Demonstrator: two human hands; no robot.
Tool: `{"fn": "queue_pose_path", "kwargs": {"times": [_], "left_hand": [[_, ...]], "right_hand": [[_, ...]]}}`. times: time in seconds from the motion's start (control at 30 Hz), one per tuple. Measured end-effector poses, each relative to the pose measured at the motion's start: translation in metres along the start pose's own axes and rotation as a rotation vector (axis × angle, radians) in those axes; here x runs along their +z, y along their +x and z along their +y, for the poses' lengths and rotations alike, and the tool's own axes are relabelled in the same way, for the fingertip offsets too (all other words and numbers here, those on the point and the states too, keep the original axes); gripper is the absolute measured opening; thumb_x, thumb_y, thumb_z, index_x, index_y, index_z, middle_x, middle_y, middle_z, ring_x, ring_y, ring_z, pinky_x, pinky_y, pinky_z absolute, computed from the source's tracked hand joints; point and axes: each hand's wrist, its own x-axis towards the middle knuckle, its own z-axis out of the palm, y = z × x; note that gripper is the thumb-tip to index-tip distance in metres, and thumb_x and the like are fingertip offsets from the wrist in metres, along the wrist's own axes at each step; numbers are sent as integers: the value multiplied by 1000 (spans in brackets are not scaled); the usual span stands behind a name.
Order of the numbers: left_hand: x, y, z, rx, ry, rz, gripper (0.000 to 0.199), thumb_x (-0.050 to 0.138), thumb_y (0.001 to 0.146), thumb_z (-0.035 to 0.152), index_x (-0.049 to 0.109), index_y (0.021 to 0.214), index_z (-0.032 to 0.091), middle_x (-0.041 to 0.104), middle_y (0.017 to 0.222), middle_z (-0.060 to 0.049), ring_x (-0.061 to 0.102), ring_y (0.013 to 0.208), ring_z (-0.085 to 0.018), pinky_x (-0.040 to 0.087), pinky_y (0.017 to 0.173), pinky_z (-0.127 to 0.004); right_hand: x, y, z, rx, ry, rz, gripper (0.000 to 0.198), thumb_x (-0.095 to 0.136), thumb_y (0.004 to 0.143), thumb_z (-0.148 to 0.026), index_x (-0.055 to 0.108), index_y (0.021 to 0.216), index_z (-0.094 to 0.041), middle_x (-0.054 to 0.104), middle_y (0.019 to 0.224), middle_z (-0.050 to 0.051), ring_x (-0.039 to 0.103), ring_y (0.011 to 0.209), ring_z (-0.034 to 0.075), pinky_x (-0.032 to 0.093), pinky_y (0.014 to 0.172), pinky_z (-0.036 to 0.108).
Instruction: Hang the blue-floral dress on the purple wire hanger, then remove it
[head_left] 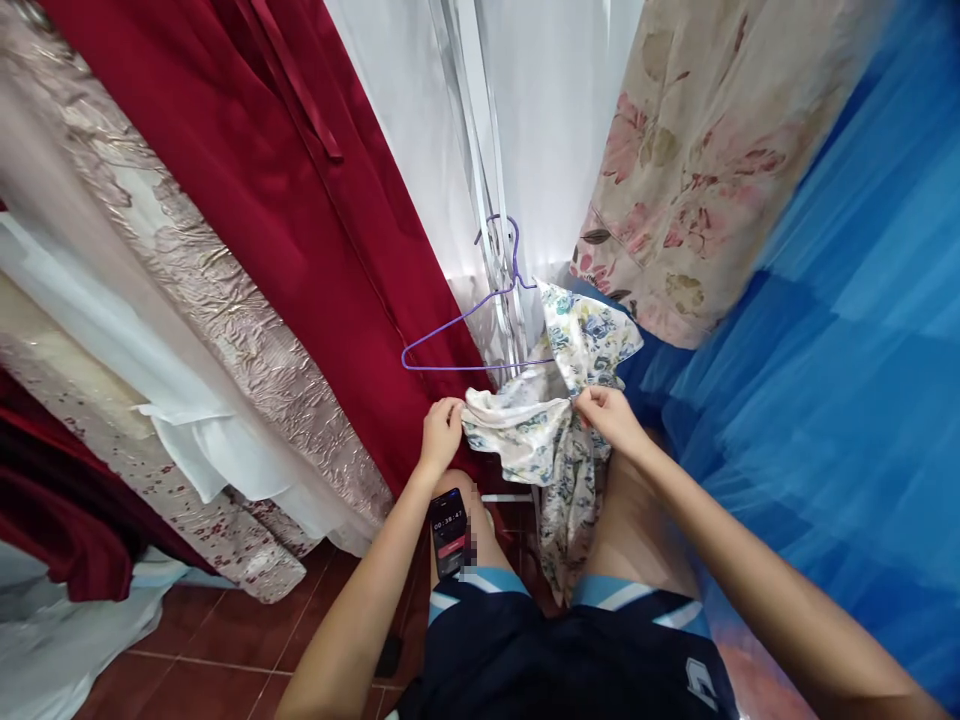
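Note:
A white garment with a blue and green floral print point(517, 440) hangs partly on a purple hanger point(450, 325). Its right side covers the hanger's right arm, while the left arm of the hanger is bare. My left hand point(442, 432) pinches the garment's left edge below the bare hanger arm. Near the middle of the cloth, my right hand point(606, 412) grips a fold with its fingers closed. Between the two hands the fabric is bunched, and a long part dangles down between my knees.
A phone point(448, 530) showing a timer lies on my left thigh. Long cloths hang all round: a dark red one point(300, 220), a pink textured one point(180, 260), a beige floral one point(675, 190) and blue tulle point(847, 300). A white metal stand point(480, 130) rises behind the hanger. The floor point(240, 620) is red tile.

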Motion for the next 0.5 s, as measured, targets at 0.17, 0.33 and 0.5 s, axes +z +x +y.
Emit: {"fn": "queue_pose_path", "kwargs": {"times": [0.17, 0.33, 0.5], "left_hand": [[6, -5, 54, 42, -301, -101, 26, 43, 100, 35, 63, 95, 18, 68, 93, -5, 63, 86, -18, 49, 81, -28], [8, -6, 123, 233, -387, -286, 23, 46, 101, 32, 65, 101, 20, 69, 95, -4, 63, 84, -16, 47, 79, -25], [16, -1, 167, 319, -366, -335, 25, 42, 102, 30, 65, 105, 21, 68, 91, -2, 62, 79, -16, 46, 77, -25]], "right_hand": [[-20, 6, 45, 82, -121, 98, 30, 56, 74, -32, 54, 46, -20, 58, 47, 2, 48, 49, 14, 36, 53, 26], [-18, 5, 63, 134, -195, 126, 28, 64, 71, -38, 58, 51, -19, 61, 49, 5, 54, 53, 19, 42, 59, 30], [-6, -20, 25, -112, -4, -44, 45, 51, 90, -59, 68, 103, -19, 72, 107, 9, 63, 103, 25, 47, 94, 36]]}}
